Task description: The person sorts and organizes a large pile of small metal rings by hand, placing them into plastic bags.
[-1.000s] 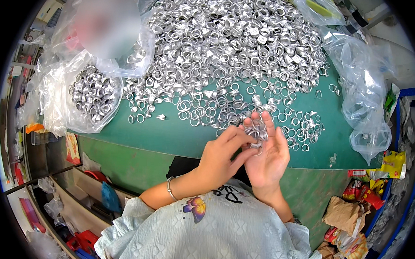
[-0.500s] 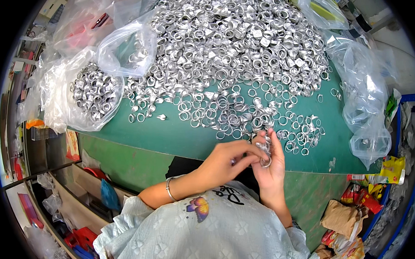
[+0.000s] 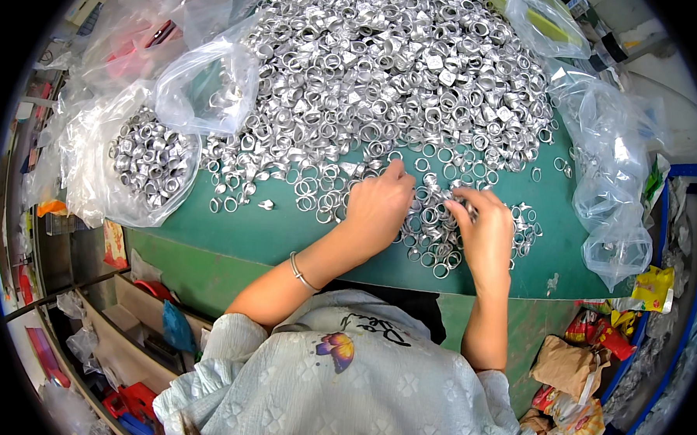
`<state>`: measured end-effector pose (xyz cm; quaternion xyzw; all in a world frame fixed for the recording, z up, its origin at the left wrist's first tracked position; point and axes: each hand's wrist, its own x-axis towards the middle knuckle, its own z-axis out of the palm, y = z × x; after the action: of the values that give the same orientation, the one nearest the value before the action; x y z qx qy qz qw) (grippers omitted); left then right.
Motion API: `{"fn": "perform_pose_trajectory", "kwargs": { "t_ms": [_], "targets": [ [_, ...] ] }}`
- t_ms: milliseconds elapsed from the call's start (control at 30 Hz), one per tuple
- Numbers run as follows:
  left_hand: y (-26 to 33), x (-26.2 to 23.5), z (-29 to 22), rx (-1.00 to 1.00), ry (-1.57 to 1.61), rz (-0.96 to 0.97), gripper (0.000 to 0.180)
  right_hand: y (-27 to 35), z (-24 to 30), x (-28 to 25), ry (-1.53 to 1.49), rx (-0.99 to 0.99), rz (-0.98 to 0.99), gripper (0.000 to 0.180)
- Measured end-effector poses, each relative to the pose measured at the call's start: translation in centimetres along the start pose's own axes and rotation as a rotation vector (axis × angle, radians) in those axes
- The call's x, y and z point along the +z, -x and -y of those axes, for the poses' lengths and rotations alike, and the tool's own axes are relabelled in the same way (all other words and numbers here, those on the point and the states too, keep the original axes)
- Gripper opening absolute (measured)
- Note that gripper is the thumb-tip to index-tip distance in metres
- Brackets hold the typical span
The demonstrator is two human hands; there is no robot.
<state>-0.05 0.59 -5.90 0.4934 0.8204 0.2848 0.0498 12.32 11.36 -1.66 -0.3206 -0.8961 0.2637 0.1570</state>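
A small cluster of silver-coloured metal rings (image 3: 440, 249) lies near the table's front edge, between and below my hands. My left hand (image 3: 378, 207) is at this cluster's left, palm down, its fingers curled together at the loose rings; whatever they hold is hidden. On the right, my right hand (image 3: 486, 233) is bent over the cluster, with thumb and forefinger drawn close together. Silvery rings show between its fingers and palm. A large heap of similar rings (image 3: 394, 72) covers the table beyond both hands.
A clear plastic bag (image 3: 87, 155) of rings stands at the left, beside another open clear bag (image 3: 171, 93). Crumpled clear plastic (image 3: 611, 178) lies along the right side of the green table (image 3: 231, 243). Snack packets (image 3: 592, 329) and a brown paper bag (image 3: 568, 363) are at the lower right.
My hands were together at the table's front edge, with rings between them. Now they are apart and farther forward, the left over the loose rings, the right beside them.
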Motion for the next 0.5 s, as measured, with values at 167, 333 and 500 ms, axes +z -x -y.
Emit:
{"fn": "perform_pose_trajectory", "kwargs": {
  "t_ms": [167, 333, 500],
  "targets": [
    [0.4, -0.5, 1.5, -0.06, 0.409, -0.154, 0.007, -1.1, -1.5, 0.6, -0.06, -0.033, 0.002, 0.011],
    [1.0, -2.8, 1.4, -0.726, 1.806, 0.353, 0.019, 1.0, -1.8, -0.1, -1.545, 0.501, 0.233, 0.013],
    [2.0, -2.8, 0.1, -0.705, 2.134, 0.514, 0.024, 2.5, 0.7, 1.5, -1.776, 0.616, 0.383, 0.02]
  ]
}}
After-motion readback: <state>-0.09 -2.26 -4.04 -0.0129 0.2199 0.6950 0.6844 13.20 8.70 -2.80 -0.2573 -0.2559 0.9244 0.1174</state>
